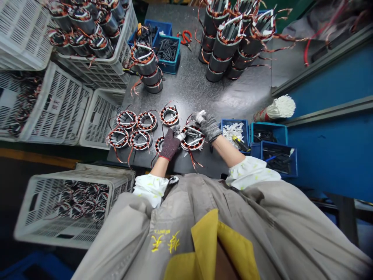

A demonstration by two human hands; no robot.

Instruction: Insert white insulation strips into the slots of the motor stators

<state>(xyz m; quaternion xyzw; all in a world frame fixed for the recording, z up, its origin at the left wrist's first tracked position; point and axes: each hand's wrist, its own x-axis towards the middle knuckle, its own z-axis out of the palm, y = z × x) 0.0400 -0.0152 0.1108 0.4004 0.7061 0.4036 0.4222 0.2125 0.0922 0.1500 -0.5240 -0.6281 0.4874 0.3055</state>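
Note:
A wound motor stator (190, 147) lies on the dark tabletop in front of me, its copper leads trailing toward the near edge. My left hand (170, 143), in a dark maroon glove, is closed at the stator's left rim, with the white-wrapped thumb on it. Over the far right rim is my right hand (208, 125), in a grey glove with white-wrapped fingertips. Its fingers are curled together; what they pinch, if anything, is too small to make out. Partly hidden behind my left hand is another stator (159, 144). One more stator (169, 116) lies just beyond.
Several stators (140, 140) lie at left. Stacked stators (150, 70) stand farther back, with taller stacks (223, 46) at back right. Red-handled pliers (185, 37) lie by a bin of black sleeves (167, 50). Right are a white-piece bin (233, 131) and white sticks (281, 107). Crates (71, 175) flank the table.

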